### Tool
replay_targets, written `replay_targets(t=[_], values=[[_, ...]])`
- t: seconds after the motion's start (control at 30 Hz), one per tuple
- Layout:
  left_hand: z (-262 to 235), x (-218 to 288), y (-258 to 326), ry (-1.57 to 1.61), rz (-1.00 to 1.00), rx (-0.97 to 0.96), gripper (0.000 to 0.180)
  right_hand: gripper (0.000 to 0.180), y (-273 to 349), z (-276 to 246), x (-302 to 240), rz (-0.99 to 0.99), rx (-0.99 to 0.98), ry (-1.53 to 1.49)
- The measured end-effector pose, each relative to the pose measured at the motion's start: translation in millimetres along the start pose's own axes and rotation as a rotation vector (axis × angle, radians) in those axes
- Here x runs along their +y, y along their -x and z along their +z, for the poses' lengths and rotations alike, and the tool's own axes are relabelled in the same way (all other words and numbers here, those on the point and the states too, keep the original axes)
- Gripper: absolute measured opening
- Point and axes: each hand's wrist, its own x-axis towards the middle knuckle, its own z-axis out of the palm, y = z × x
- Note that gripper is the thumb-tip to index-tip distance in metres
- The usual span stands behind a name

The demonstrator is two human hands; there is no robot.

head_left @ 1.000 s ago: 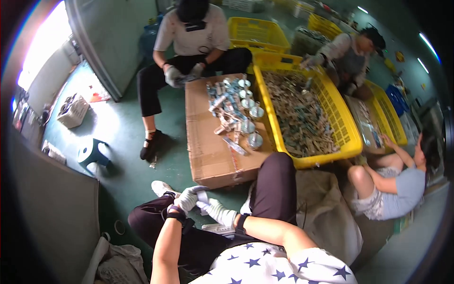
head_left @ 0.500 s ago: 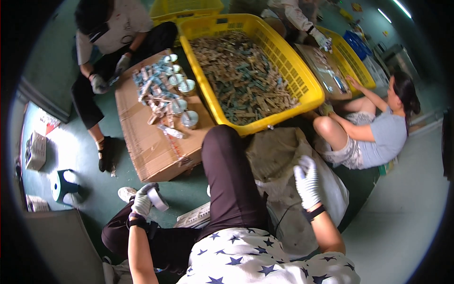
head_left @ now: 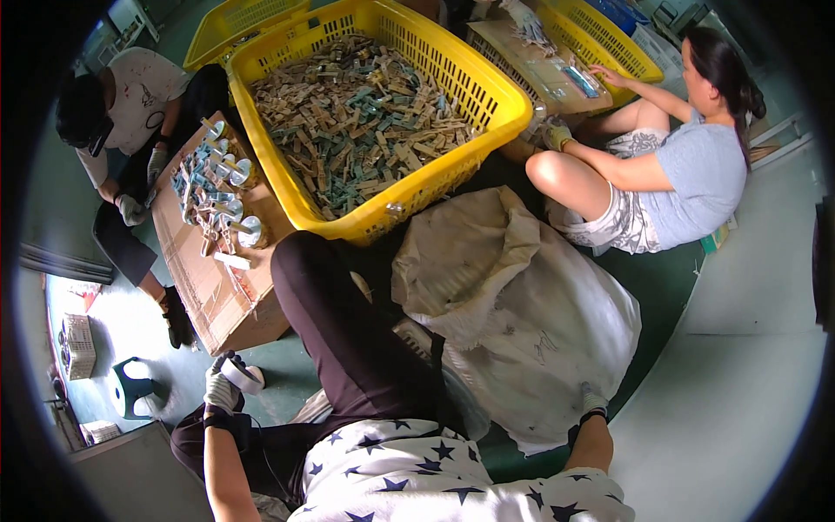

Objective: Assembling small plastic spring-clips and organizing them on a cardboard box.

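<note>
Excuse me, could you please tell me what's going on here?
The camera wearer's left hand holds a white ring-shaped roll, while the right hand is at the edge of a pale sack; its grip is unclear. Ahead, a yellow crate holds many small brown and green pieces. More pieces lie on a cardboard box to its left. One co-worker sits beyond that box, another to the right.
</note>
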Motion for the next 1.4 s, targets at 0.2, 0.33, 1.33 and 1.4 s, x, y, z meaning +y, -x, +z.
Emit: replay_targets(t=[0.2, 0.33, 1.33, 1.4], values=[[-35.8, 5.7, 4.0, -0.294, 0.093, 0.175, 0.016, 0.108, 69.3, -13.9, -28.4, -0.083, -0.109, -0.026], [-11.1, -7.6, 8.5, -0.313, 0.09, 0.186, 0.022, 0.083, 34.9, -27.9, -7.8, -0.236, 0.019, 0.064], [-51.8, -6.9, -10.3, -0.014, 0.129, 0.139, 0.04, 0.024, 264.3, -187.0, -76.0, -1.345, -0.182, -1.008], [-13.0, -16.7, -1.5, -0.212, 0.185, 0.212, 0.038, 0.025, 249.3, -183.2, -53.0, -1.268, -0.105, -0.908]])
